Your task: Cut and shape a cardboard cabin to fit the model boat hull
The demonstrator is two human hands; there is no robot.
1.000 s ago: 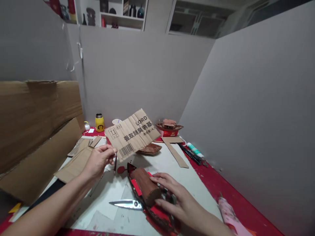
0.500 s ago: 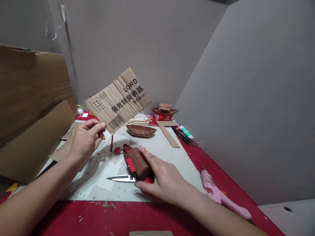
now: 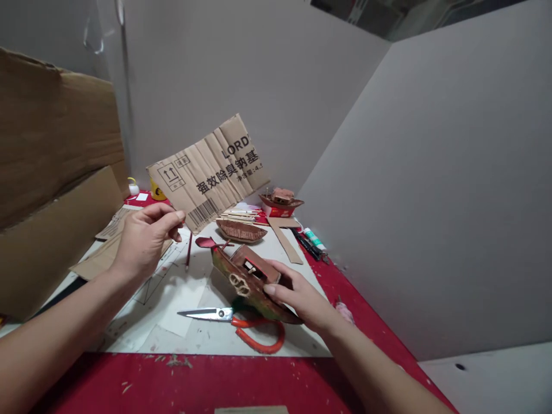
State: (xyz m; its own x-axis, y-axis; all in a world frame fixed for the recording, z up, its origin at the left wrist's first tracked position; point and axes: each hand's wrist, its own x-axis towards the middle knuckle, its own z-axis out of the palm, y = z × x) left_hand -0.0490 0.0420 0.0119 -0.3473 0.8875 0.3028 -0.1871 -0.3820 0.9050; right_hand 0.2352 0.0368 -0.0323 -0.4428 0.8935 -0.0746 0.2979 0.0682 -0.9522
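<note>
My left hand (image 3: 149, 233) pinches the lower left part of a printed cardboard piece (image 3: 211, 172), which is raised and tilted. My right hand (image 3: 295, 290) grips a brown model boat (image 3: 252, 282) by its cabin and side; the boat is tilted, with its hull side and small tan rings showing. A dark red paddle-shaped part (image 3: 207, 242) is at its bow end. Below the boat lie scissors with orange handles (image 3: 263, 348), blades pointing left. Farther back rests a smaller open brown hull (image 3: 241, 231) on the white board (image 3: 202, 339).
A second model boat (image 3: 282, 198) stands on a red box at the back, near thin sticks (image 3: 237, 214). An L-shaped cardboard strip (image 3: 287, 244), black pens (image 3: 307, 246) and a glue tube (image 3: 314, 238) lie right. Large cardboard (image 3: 56, 149) stands left; a pink tool (image 3: 344, 311) is partly hidden.
My right hand has lifted and tilted the boat, turning its side into view and uncovering the scissors' orange handles. The cardboard stays raised in my left hand. The view has shifted slightly.
</note>
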